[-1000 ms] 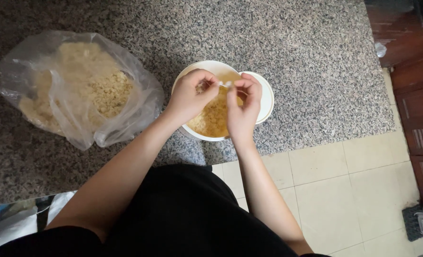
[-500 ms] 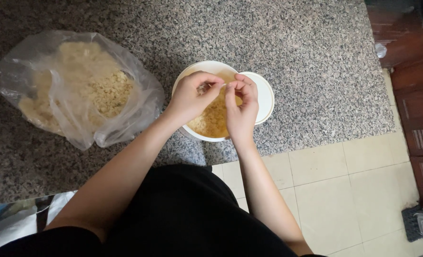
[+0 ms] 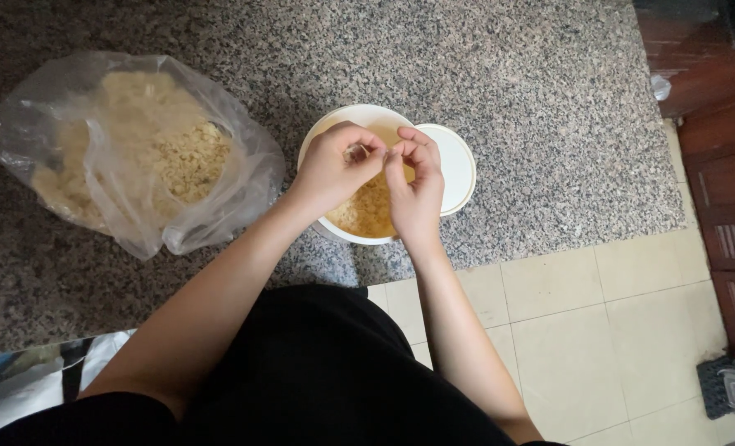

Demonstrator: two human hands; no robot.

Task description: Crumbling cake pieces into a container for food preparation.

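Your left hand [image 3: 334, 169] and right hand [image 3: 415, 192] met fingertip to fingertip, both pinched on a small pale piece [image 3: 357, 154] directly above the white bowl [image 3: 344, 124], left hand nearer it

A home kitchen: speckled granite counter [image 3: 508, 99], tiled floor [image 3: 615, 330], food bowl [image 3: 359, 124]

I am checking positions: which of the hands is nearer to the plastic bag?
Left. The left hand is over the bowl's bag-side rim; the right hand is farther from the plastic bag.
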